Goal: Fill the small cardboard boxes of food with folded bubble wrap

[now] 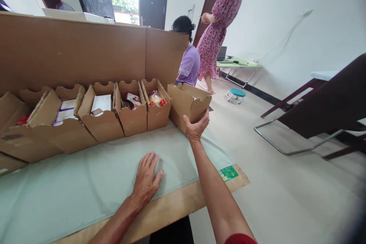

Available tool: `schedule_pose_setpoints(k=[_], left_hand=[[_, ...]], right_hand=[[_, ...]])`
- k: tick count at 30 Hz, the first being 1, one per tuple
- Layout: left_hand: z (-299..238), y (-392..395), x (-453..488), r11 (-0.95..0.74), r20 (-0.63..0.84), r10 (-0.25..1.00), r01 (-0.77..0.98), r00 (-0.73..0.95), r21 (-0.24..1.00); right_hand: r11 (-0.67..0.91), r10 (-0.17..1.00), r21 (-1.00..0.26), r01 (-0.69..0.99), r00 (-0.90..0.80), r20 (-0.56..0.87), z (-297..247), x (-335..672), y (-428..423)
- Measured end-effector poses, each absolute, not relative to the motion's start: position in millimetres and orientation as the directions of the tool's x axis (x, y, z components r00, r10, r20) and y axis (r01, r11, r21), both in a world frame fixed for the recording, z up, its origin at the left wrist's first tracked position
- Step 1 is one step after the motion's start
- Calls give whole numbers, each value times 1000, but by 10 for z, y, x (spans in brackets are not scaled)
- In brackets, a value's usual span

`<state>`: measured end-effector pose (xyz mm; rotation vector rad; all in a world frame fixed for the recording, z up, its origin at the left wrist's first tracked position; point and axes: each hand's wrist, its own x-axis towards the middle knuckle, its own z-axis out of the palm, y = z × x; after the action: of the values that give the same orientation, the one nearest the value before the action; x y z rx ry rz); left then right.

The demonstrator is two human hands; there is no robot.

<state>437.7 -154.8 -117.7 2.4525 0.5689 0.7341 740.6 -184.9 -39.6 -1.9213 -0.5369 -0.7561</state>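
Right now, the right hand (pixel 198 126) grips the near end of a brown box (pixel 184 108), with the thumb on one side and the fingers on the other. That box is at the right end of a row, set a bit askew, and its inside is hidden. The left hand (pixel 146 175) is loose and free, resting palm down on the cloth (pixel 108 175).

Next in the row, a thin box (pixel 158 119) has shiny red and clear bags (pixel 156 98) in it. Beside it, another box (pixel 134 122) holds red and white packets (pixel 134 98). Then comes a box (pixel 107 126) with a flat white pack (pixel 101 103), and a wider one (pixel 73 137) with white and purple packs (pixel 66 113). Something red (pixel 23 121) sits in the box farther left.

All these boxes are stiff cardboard, open on top, with wavy cut edges. Behind them stands a tall cardboard wall (pixel 85 49). The cloth is pale green and smooth, and the table (pixel 177 202) shows a bare wood edge. A blue stool (pixel 237 92) stands on the shiny floor (pixel 274 183).
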Motion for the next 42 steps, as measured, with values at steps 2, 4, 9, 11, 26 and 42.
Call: schedule_pose_setpoints(k=[2, 4, 9, 11, 26, 42], left_hand=[[-1164, -1567, 4407, -828, 389, 471, 245, 792, 504], [-1131, -1589, 4436, -853, 386, 446, 252, 807, 458], [-1084, -1629, 4446, -857, 384, 458, 283, 802, 431], [-1081, -1634, 4446, -857, 384, 458, 285, 802, 429], [-1012, -1645, 4470, -846, 352, 475, 309, 806, 435], [-1031, -1446, 4458, -485, 384, 783, 94, 490, 869]], right_hand=[[-451, 119, -615, 647, 727, 677, -408, 7438, -1694], [-448, 181, -611, 653, 735, 653, -454, 7444, -1594], [-386, 266, -629, 675, 734, 625, -619, 7392, -1495], [-359, 290, -632, 687, 725, 624, -659, 7364, -1477], [-274, 323, -606, 747, 665, 673, -19, 6961, -1830], [-397, 693, -369, 841, 538, 480, 833, 6195, -2018]])
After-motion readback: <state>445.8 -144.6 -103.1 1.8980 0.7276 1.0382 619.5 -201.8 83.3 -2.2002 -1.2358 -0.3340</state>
